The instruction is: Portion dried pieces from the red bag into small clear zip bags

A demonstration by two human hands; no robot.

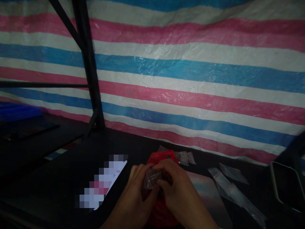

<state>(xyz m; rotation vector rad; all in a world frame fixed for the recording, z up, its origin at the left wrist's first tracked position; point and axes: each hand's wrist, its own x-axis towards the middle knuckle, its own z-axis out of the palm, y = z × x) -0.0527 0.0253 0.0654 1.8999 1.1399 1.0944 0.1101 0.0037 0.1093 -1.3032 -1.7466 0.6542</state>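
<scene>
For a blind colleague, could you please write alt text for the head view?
A person's left hand and right hand hold a small clear bag over a red plastic bag on a black table. Flat clear bags lie to the right, a lit, pixelated screen to the left, and a striped sheet hangs behind.

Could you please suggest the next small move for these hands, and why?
Perhaps lift the clear plastic slightly for a better look: the left hand and right hand close around it, hiding part, and red plastic shows behind and below.
</scene>
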